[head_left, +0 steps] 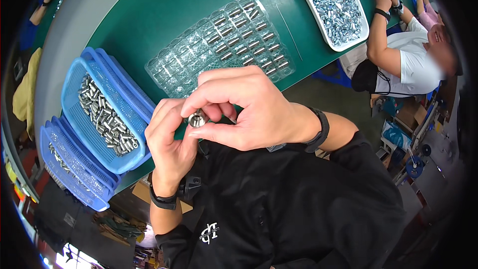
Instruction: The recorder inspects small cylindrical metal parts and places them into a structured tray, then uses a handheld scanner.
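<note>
both hands are meeting close in front of the chest, pinching one small metal fitting [197, 118] between them. the right hand [244, 107] is closing thumb and forefinger on the part from two o'clock, while the left hand [169, 137] is cupping and steadying it from eight o'clock, likely so its round, shiny end faces the eyes. the part is looking like a short, smooth steel cylinder with a flared rim. at twelve o'clock a clear moulded plastic tray [219, 45] is lying on the green counter [149, 15], its pockets keeping similar cylinders apart in rows. at nine o'clock a blue mesh basket [107, 112] is holding loose, heaped parts, stacked beside another basket [74, 167]. at one o'clock a white tray [333, 5] of bright metal pieces is sitting before another person [403, 55].
</note>
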Tool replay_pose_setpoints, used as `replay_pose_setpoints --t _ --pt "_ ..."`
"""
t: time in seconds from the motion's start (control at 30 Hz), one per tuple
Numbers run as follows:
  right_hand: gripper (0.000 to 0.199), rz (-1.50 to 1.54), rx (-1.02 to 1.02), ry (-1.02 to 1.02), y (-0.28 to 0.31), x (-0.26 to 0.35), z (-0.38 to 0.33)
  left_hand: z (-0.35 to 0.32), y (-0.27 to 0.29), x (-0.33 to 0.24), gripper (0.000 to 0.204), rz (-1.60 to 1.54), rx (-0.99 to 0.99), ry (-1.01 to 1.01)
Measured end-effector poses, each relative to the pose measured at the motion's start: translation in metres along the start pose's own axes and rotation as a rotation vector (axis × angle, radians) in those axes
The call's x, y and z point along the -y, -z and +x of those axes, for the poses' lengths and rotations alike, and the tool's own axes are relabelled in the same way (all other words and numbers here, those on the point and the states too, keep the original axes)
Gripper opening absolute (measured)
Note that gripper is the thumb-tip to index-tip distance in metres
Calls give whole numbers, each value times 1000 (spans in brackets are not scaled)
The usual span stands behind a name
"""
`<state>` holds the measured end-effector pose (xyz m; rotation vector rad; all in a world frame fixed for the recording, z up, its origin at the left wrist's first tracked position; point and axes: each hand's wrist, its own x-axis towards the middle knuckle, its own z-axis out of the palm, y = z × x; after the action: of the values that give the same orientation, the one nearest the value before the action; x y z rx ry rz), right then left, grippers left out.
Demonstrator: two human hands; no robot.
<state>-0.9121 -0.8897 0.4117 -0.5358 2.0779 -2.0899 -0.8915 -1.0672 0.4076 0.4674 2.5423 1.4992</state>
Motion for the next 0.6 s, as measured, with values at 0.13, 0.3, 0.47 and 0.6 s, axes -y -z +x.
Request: replay_pose_setpoints --t 0.13,0.3,0.47,0.6 --pt "18 3 -14 -60 1 -5 -5 0 -3 1 19 -13 -10 43" --pt "19 39 92 -272 16 -21 -15 1 -8 8 21 -15 30 19" --pt "17 -165 340 -387 25 -38 -6 -2 -12 24 20 72 117 -3" --pt "17 -185 407 -434 43 -89 21 -2 16 35 17 233 9 -10"
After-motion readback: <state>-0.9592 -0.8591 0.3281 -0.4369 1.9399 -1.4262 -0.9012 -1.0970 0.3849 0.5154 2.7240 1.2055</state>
